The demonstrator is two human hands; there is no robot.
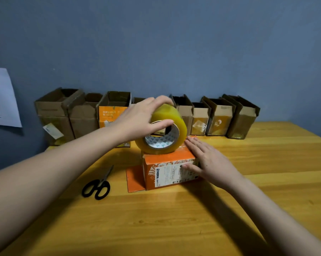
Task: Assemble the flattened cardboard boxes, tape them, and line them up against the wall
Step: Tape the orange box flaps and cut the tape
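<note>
A yellow wooden plank table (266,163) meets a blue-grey wall (174,43); a white paper sheet (2,98) hangs on that wall, left of the row of open brown cardboard boxes (218,117) lined along it; nearer than the row stands an orange printed cardboard box (165,170), one flap lying flat on the table at its left; black-handled scissors (97,187) lie left of that box. The left hand (141,119) reaches in from the left, thumb through the core and fingers curled over the top of a large roll of yellowish clear packing tape (165,132), which stands on edge on the orange box; the right hand (206,159) lies flat on the box's right end, fingers straight and together, thumb down its front face.
</note>
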